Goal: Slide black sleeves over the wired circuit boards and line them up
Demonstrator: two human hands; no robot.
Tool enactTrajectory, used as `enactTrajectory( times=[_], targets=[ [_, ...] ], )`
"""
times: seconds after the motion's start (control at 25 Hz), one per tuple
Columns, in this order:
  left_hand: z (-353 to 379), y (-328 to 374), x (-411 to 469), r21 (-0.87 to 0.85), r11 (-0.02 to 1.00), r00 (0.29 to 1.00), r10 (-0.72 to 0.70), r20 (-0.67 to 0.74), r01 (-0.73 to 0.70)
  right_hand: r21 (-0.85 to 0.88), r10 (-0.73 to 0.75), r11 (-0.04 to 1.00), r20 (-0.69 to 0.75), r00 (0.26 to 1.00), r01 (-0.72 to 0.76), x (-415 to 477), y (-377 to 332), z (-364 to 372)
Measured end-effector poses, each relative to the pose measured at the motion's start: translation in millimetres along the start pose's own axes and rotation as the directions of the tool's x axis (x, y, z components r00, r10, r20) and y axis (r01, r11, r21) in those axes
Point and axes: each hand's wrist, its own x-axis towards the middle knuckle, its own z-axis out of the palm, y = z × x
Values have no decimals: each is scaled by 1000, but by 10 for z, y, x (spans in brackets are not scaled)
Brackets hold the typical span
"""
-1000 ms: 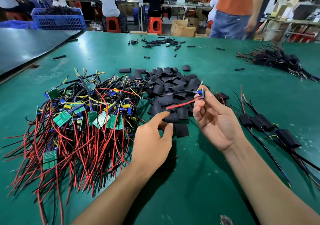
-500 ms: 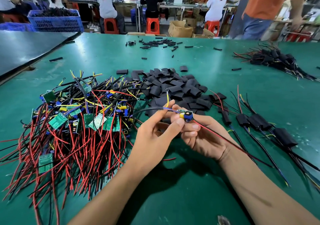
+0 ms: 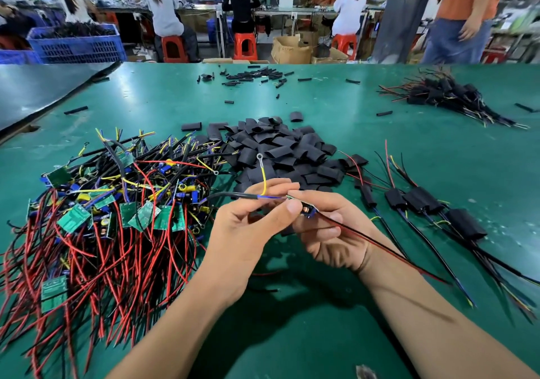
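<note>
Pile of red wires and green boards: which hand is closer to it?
Left. The left hand is right beside the pile, at its right edge. The right hand is farther right, past the left one. Both pinch one wired board.

Two hands, the left hand (image 3: pixel 242 232) and the right hand (image 3: pixel 330 235), are holding one wired circuit board (image 3: pixel 306 210). Four sleeved boards (image 3: pixel 420 200) are lying in a row. The bare-board heap (image 3: pixel 111 209), the loose black sleeves (image 3: pixel 277 150) and a far sleeved pile (image 3: pixel 444 95) are sprawling beyond counting. Three red stools (image 3: pixel 245 45) are standing behind.
</note>
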Motion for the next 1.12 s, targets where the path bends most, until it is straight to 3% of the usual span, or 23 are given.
enactTrajectory(
  times=[0.04, 0.12, 0.2, 0.28, 0.36, 0.48, 0.6, 0.68, 0.76, 0.84, 0.92, 1.0, 1.12],
  targets=[
    [15, 3, 1, -21, 1000, 1000, -15, -24, 14, 24, 34, 999, 20, 999, -34, 4, -5, 3],
    [42, -25, 7, -78, 994, 991, -87, -106, 78, -239, -18, 971, -31, 999, 10, 20, 4, -15],
    [52, -76, 15, -111, 989, 980, -113, -164, 96, -635, -222, 770, -164, 961, 69, 67, 50, -53],
    [65, -81, 12, -128, 991, 986, -66, -153, 47, -760, -376, 642, -194, 906, 104, 96, 78, -101],
    [66, -55, 4, -94, 995, 988, -48, -148, 35, -772, -363, 629, -189, 912, 91, 58, 30, -121],
    [24, -60, 12, 110, 992, 978, -33, -206, 57, -724, -248, 689, -182, 951, 41, -72, -103, -128],
    [24, -115, -12, 359, 933, 989, 30, -145, 25, -419, -113, 902, 13, 994, 108, -187, -209, -153],
    [58, -119, -19, 340, 940, 992, 48, -120, -5, -285, -34, 956, 109, 993, 64, -237, -231, -160],
    [62, -91, 2, 210, 978, 993, 4, -121, 21, -459, 59, 888, 36, 998, -36, -212, -195, -152],
    [8, -72, 15, 139, 985, 986, -79, -146, 100, -683, 129, 708, -124, 984, -178, -147, -108, -138],
    [-85, -58, 14, 140, 977, 984, -148, -101, 161, -769, 137, 573, -252, 958, -284, -97, -35, -149],
    [-158, -35, -9, 189, 957, 972, -230, 43, 218, -799, 115, 511, -303, 946, -318, -93, -27, -185],
    [-223, 25, -15, 303, 917, 920, -329, 214, 258, -808, 54, 515, -302, 952, -286, -121, -82, -215]
  ],
)
